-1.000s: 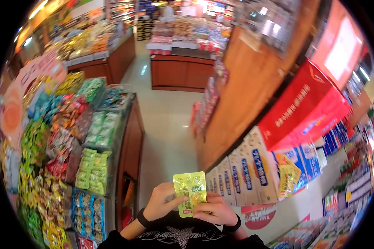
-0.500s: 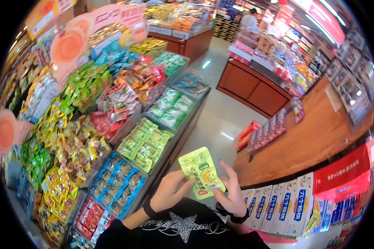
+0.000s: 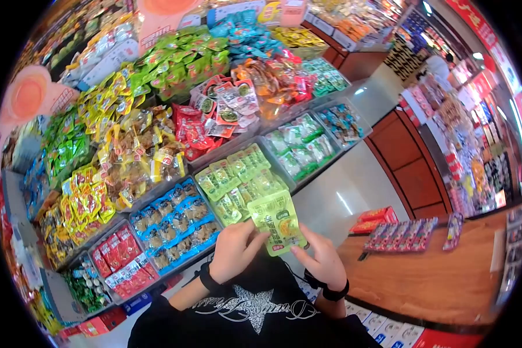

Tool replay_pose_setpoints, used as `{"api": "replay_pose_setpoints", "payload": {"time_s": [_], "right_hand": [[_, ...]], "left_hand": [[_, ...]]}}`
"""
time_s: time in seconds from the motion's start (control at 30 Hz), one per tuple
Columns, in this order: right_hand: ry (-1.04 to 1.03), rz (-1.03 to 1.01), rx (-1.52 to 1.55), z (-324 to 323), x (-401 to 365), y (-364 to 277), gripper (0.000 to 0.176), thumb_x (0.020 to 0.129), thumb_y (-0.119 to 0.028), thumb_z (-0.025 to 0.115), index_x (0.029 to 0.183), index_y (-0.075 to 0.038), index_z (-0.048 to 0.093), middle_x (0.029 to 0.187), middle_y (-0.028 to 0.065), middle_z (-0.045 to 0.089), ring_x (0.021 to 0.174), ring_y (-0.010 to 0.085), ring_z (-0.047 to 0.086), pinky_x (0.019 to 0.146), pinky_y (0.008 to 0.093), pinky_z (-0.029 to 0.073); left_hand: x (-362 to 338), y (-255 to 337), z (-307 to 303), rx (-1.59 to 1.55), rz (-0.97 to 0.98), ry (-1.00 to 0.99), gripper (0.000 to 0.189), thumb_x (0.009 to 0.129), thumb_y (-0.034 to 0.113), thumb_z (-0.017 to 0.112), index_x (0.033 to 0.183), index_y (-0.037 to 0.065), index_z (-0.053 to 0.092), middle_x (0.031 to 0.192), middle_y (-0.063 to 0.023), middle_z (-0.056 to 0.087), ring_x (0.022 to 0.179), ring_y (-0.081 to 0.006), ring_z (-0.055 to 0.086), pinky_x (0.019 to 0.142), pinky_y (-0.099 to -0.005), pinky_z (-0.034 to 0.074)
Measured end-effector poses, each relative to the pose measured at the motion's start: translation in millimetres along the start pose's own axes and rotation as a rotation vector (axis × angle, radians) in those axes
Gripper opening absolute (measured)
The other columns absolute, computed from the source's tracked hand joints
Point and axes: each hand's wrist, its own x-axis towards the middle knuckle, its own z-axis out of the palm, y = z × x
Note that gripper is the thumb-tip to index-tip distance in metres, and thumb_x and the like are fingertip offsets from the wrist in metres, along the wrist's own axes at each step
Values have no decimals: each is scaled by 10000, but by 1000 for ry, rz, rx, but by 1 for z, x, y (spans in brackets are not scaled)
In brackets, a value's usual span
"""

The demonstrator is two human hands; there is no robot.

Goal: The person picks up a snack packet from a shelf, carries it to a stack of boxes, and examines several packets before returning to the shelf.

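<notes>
A light green snack packet (image 3: 277,223) with printed lettering and a food picture is held upright in front of the chest. On its left edge my left hand (image 3: 233,253) grips it, thumb across the front. My right hand (image 3: 319,258) pinches its lower right side. Just behind the packet lies a bin of similar green packets (image 3: 238,177). Blue-edged packets (image 3: 174,223) fill the bin to the left of it, and red packets (image 3: 122,261) the one beyond.
Heaped snack bags (image 3: 139,151) rise behind the front bins. At the right is a wooden counter (image 3: 412,284) bearing a row of purple packs (image 3: 400,235). Farther off, a person (image 3: 438,68) stands near a display with wooden panels (image 3: 406,162).
The view has turned left, so the snack bins now fill more of the middle and the counter sits lower right. Both hands still hold the green packet, now in front of the green-packet bin.
</notes>
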Motion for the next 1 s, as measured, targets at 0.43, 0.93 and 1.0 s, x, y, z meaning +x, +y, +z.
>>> {"api": "replay_pose_setpoints", "payload": {"time_s": [0.43,0.93,1.0], "right_hand": [[-262,-38,221,-37,164,133,270,850,-82,594,1112,-19,589,1137,150,581,1084,302,549,937,349,417],[-322,-64,-152,27,254,263,347,826,-181,615,1127,-8,603,1157,178,580,1079,341,540,937,401,413],[-358,-62,-56,15,247,264,345,826,-181,616,1128,-14,601,1164,174,580,1085,339,539,941,403,411]], "left_hand": [[131,-75,58,15,-368,192,307,905,304,572,914,-3,546,771,-176,631,710,-361,611,624,-406,472],[201,-157,85,-128,-740,23,677,887,382,578,1384,-29,373,1275,-245,531,1146,-314,552,946,-341,437],[190,-166,97,-118,-710,102,652,877,391,582,1363,-8,409,1218,-230,569,1083,-309,583,918,-351,449]]}}
